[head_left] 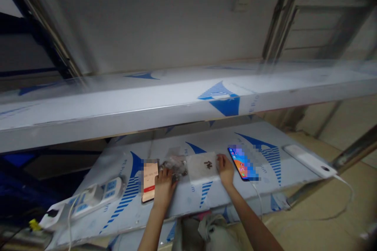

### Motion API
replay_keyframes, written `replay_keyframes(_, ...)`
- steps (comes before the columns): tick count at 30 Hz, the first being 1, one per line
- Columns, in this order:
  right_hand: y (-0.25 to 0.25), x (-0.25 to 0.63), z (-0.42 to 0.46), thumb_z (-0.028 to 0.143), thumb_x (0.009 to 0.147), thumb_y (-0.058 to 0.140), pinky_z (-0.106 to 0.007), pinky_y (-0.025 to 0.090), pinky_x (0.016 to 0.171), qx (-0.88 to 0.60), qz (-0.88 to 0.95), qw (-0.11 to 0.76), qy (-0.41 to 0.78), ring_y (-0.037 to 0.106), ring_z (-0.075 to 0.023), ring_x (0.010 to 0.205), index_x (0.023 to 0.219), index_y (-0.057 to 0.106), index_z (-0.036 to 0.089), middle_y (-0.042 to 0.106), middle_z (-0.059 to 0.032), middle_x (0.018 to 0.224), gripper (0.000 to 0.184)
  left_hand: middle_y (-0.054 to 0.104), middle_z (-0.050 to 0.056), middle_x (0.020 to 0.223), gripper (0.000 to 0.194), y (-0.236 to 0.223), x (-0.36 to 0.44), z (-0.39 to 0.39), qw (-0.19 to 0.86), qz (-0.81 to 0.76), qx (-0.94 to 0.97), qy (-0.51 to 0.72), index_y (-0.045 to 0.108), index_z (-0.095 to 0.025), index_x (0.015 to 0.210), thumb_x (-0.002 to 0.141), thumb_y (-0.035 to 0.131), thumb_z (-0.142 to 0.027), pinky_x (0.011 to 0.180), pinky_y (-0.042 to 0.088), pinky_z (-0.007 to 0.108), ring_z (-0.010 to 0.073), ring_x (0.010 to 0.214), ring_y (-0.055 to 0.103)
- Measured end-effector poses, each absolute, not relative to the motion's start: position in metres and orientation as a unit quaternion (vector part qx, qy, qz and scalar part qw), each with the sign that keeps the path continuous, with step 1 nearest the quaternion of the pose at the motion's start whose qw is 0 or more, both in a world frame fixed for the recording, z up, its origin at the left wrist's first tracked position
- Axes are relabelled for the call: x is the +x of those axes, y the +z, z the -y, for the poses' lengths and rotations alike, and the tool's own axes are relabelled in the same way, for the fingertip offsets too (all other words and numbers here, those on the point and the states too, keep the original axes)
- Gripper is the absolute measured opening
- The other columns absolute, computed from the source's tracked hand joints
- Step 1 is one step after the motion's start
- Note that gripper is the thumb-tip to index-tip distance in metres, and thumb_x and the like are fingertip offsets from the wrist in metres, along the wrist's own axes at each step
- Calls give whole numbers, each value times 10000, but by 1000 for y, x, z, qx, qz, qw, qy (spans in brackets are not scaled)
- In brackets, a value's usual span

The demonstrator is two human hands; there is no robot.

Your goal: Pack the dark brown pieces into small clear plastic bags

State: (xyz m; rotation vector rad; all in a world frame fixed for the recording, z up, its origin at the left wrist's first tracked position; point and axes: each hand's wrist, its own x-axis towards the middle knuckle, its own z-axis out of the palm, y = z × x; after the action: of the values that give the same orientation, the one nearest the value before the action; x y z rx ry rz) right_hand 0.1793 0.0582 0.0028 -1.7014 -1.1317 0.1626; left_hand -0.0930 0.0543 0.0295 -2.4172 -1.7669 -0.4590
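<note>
My left hand (165, 182) rests palm down beside a phone with an orange screen (150, 180). Its fingers lie at the near edge of a clear plastic bag (175, 163), thumb apart, with small dark pieces around it too small to name. A square white sheet or flat packet (196, 168) lies between my hands. Several small brown pieces (208, 164) are grouped on its right part. My right hand (226, 170) is at the sheet's right edge, its fingers curled and pinching that edge.
A second phone (242, 164), lit and cabled, lies right of my right hand. A white power strip (97, 198) with plugs sits at the left, and a long white device (308, 160) with a cable at the right. A film-covered upper shelf (165, 106) overhangs the table (182, 208).
</note>
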Motion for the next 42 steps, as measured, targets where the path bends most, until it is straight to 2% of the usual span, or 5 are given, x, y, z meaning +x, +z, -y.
replay_keyframes(5,25,141,-50,398,815,287,-261,407,618,-690,472,544,67,581,-176,691,894,585,123,630,-82,782,413,523,84,1001,261,41,-86,-47,55,576,-804,-139,549,-185,979,733,518,-268,772,338,365,243,936,454)
replay_keyframes(15,9,68,-58,220,788,406,-301,422,729,-687,615,385,50,571,-222,848,882,631,163,650,-79,849,250,594,111,931,295,20,-57,-67,8,669,-686,-285,625,-148,825,768,449,-378,775,354,375,265,931,491)
replay_keyframes(28,21,79,-63,421,749,477,-320,471,775,-530,444,625,362,583,-203,905,989,617,201,634,-63,1000,354,600,66,813,225,33,-13,-59,-118,533,-688,-478,553,-161,799,806,350,-259,706,432,301,176,773,554)
replay_keyframes(35,16,107,-68,345,647,611,-361,451,834,-500,397,681,359,594,-211,882,871,667,197,661,-63,923,274,580,101,1032,288,4,14,-70,-167,505,-734,-422,560,-172,980,776,383,-271,886,368,418,229,989,510)
replay_keyframes(42,12,131,-64,308,671,597,-357,453,824,-490,406,696,333,585,-208,889,830,680,193,656,-63,912,213,593,47,823,289,41,26,-67,-339,451,-671,-481,571,-158,855,822,342,-332,680,436,254,149,778,541)
